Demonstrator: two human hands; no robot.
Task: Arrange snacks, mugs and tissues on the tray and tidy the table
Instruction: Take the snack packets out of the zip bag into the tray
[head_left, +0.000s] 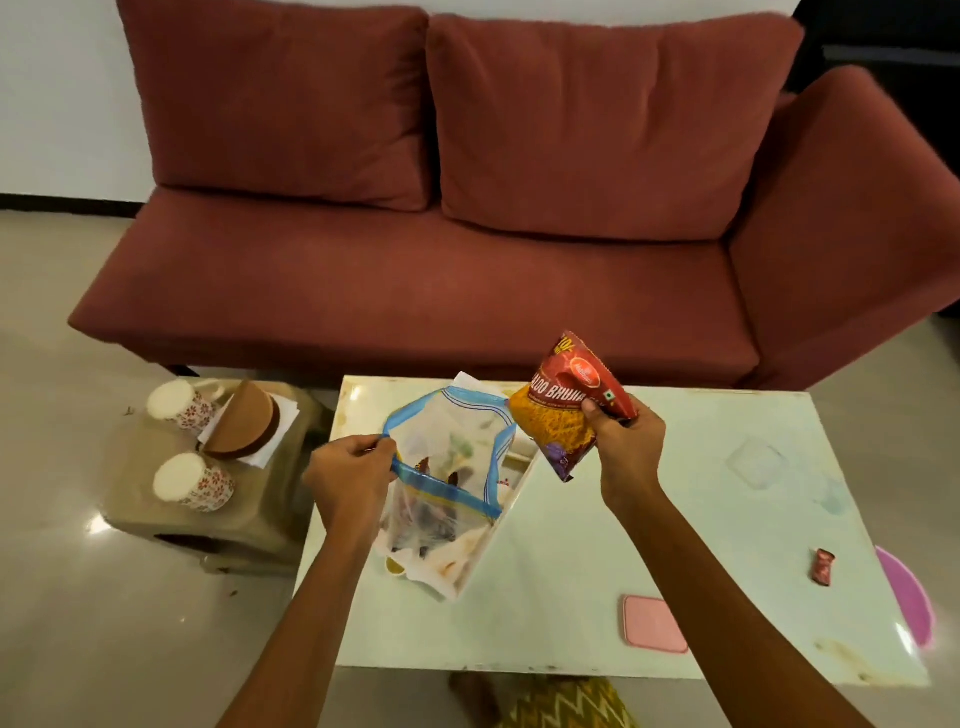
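A: Where does the snack packet (569, 410) sit relative to the zip bag (447, 467)?

B: Just to the right of the bag's open mouth and a little above it. The right hand (626, 441) has its grip clenched on the packet's lower edge, so the packet's long axis tilts up and away from the person.

A: And the bag itself?

B: It hangs over the left part of the desk (675, 519), apparently over a pale tray that it mostly hides. The left hand (353, 473) pinches the blue zip strip on the bag's left side, grip closed on it, holding the mouth wide.

A: Which hand is nearer the packet?

B: The right, already holding it. Whether the packet is going in or coming out cannot be told; either way it travels leftward or rightward across that mouth.
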